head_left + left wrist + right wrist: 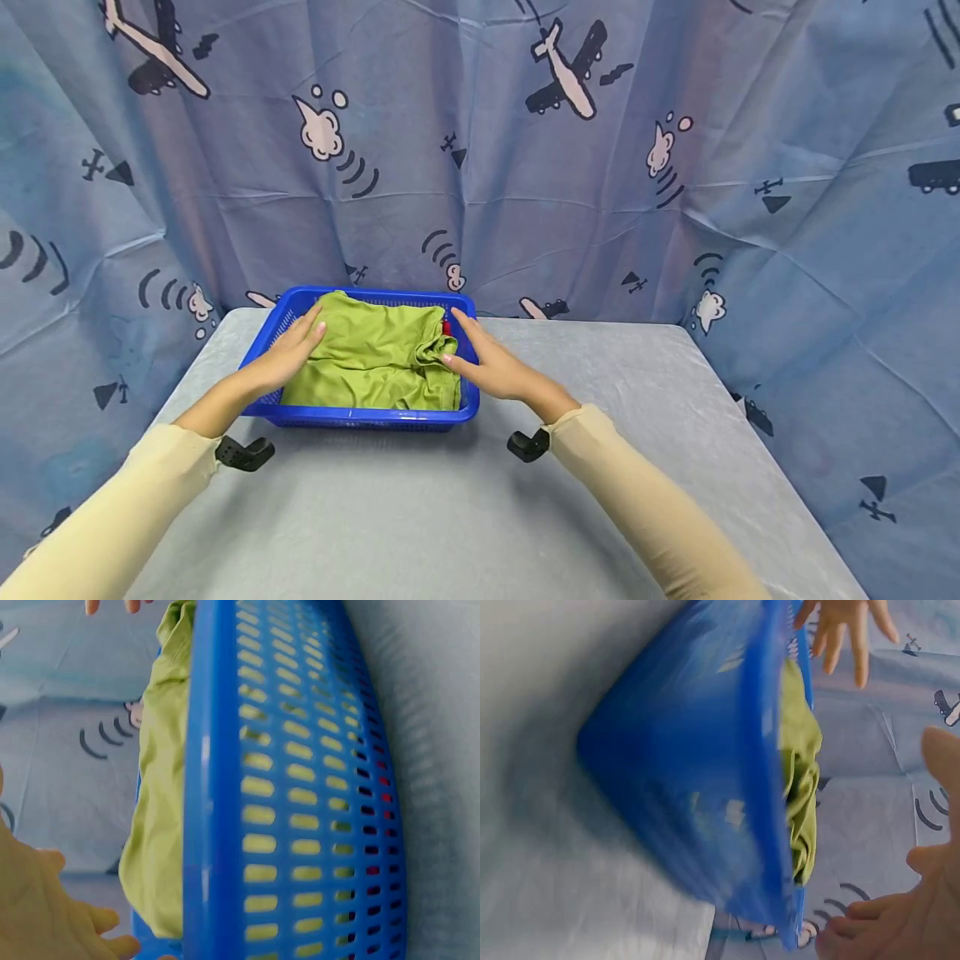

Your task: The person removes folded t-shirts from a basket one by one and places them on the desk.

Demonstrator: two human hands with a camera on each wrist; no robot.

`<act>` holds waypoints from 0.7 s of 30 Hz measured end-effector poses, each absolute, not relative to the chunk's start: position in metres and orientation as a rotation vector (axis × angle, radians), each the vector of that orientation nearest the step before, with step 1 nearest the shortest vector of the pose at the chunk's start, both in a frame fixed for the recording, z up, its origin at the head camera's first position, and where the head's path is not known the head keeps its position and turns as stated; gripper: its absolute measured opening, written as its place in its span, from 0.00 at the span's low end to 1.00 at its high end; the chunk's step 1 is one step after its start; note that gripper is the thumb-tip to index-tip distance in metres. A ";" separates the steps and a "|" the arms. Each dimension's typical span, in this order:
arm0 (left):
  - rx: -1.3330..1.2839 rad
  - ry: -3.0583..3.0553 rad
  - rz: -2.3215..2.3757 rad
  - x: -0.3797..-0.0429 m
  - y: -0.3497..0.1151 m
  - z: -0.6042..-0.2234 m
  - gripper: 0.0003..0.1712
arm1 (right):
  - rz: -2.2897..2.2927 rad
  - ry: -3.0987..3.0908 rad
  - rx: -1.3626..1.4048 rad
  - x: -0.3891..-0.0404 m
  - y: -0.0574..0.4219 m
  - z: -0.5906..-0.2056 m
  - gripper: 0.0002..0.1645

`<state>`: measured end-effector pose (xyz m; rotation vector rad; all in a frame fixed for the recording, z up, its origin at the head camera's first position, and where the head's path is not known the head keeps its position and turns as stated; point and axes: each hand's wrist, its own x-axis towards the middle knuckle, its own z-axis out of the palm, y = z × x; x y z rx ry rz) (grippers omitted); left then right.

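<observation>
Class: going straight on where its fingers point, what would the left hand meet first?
Probably the green cloth in the blue basket, which lies ahead of the left hand in the head view. The hand's height is unclear; it might pass above and reach the patterned curtain.

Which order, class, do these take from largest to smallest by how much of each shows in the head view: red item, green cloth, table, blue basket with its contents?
1. The table
2. The blue basket, contents included
3. The green cloth
4. The red item, just a small visible patch; its full size is hidden
</observation>
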<state>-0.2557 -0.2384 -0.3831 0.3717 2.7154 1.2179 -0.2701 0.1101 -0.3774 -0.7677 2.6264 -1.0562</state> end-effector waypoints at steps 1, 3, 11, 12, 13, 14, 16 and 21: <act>0.356 2.671 1.259 -0.258 -0.241 -0.383 0.41 | -1.105 2.577 -0.760 -0.272 0.106 -0.376 0.48; 0.315 2.593 1.323 -0.261 -0.246 -0.382 0.41 | -1.205 2.471 -0.715 -0.273 0.098 -0.373 0.47; 0.117 2.399 1.414 -0.270 -0.254 -0.381 0.46 | -1.400 2.301 -0.350 -0.286 0.066 -0.370 0.47; 0.088 2.379 1.417 -0.271 -0.254 -0.381 0.46 | -1.418 2.297 -0.313 -0.288 0.062 -0.372 0.47; 0.063 2.357 1.420 -0.272 -0.255 -0.383 0.47 | -1.434 2.294 -0.280 -0.291 0.059 -0.373 0.46; 0.042 2.344 1.418 -0.273 -0.255 -0.383 0.47 | -1.453 2.287 -0.251 -0.294 0.055 -0.374 0.46; -0.004 2.324 1.417 -0.276 -0.257 -0.385 0.48 | -1.489 2.262 -0.190 -0.298 0.050 -0.376 0.46; -0.088 2.252 1.504 -0.281 -0.266 -0.388 0.49 | -1.626 2.100 -0.013 -0.308 0.046 -0.380 0.46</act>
